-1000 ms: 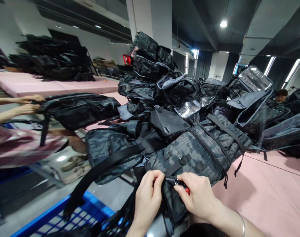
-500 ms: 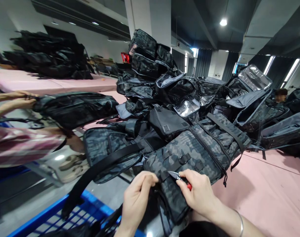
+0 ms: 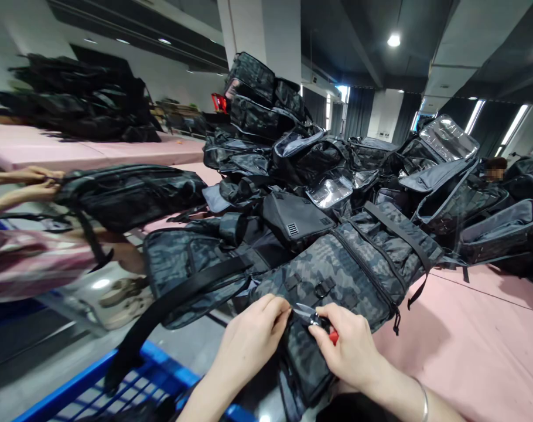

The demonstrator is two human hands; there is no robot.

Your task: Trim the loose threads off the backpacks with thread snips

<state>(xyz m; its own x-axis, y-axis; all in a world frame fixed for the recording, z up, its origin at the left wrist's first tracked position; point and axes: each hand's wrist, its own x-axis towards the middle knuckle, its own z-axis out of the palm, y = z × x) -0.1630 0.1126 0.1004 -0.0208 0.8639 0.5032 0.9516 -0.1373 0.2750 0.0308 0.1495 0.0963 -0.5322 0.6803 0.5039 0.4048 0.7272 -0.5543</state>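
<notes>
Soft camouflage backpack (image 3: 337,269) looked limp, left hand (image 3: 249,340) pinching its edge beside right hand (image 3: 349,351) gripping red-handled snips (image 3: 314,319).

At the bottom centre, the right hand (image 3: 352,351) grips small red-handled snips (image 3: 313,318), blades pointing left toward the left hand (image 3: 249,343), which pinches the edge of a camouflage backpack (image 3: 354,264). The backpack lies on a pink table (image 3: 468,340). More bags (image 3: 293,152) are piled behind it. At the left edge, another person's hands (image 3: 38,181) hold a dark bag (image 3: 130,190). A blue cart (image 3: 99,387) sits at the lower left.
</notes>
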